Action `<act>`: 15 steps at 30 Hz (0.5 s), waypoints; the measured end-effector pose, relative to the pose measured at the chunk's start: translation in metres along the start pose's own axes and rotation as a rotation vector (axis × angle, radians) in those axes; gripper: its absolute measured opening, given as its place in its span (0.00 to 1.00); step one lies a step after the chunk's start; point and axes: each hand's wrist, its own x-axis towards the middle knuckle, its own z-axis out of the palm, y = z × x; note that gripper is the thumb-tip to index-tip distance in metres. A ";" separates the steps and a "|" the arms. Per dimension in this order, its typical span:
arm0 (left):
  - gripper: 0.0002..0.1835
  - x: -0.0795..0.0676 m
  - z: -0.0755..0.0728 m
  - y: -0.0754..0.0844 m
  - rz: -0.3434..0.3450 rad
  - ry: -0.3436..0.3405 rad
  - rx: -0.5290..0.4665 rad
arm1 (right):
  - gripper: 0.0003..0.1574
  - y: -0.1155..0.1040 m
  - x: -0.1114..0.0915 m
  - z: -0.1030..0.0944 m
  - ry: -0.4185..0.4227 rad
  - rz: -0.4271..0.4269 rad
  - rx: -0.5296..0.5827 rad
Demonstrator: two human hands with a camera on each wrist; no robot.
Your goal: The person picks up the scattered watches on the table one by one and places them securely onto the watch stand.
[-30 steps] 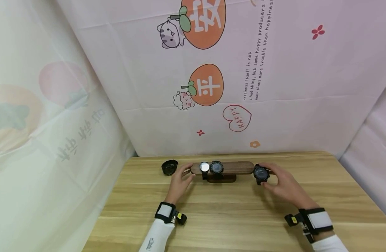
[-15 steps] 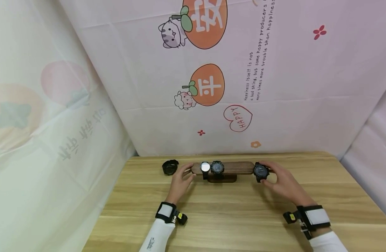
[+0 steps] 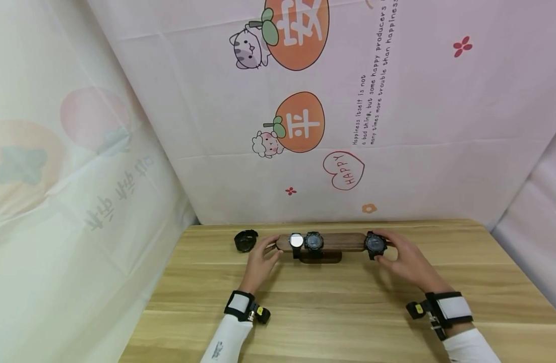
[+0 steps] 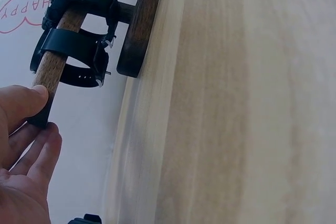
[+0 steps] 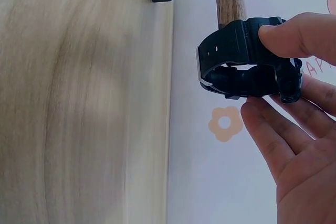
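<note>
A dark wooden watch stand (image 3: 343,241) stands near the table's far edge. Its horizontal bar carries a watch with a bright reflecting face (image 3: 296,240) and, beside it, a black digital watch (image 3: 313,241). My left hand (image 3: 258,263) pinches the bar's left end between thumb and fingers; the left wrist view shows both straps looped round the bar (image 4: 51,69). At the opposite end, my right hand (image 3: 411,262) grips a black sports watch (image 5: 236,45) by its sides. Its strap is a closed loop at the bar's right tip; how far the tip enters it is hard to tell.
Another black watch (image 3: 246,241) lies on the wooden table (image 3: 323,312), left of my left hand. The stand's base (image 4: 140,30) sits under the middle of the bar. A printed white cloth (image 3: 241,186) hangs right behind the table, with more cloth at both sides.
My right hand has moved slightly left and away from me, bringing its watch up against the bar's right end. My left hand stays on the left end.
</note>
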 end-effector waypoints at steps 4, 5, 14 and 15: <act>0.26 0.000 0.001 0.000 -0.004 0.015 -0.023 | 0.43 0.002 0.001 0.003 -0.011 0.006 0.017; 0.26 0.000 0.001 0.000 -0.005 0.019 -0.030 | 0.43 0.003 0.001 0.004 -0.013 0.004 0.020; 0.26 0.000 0.001 0.000 -0.011 0.007 -0.004 | 0.43 0.004 0.005 0.010 -0.001 -0.012 0.044; 0.27 0.000 0.001 0.000 -0.019 0.002 0.002 | 0.43 0.003 0.005 0.010 -0.002 -0.009 0.045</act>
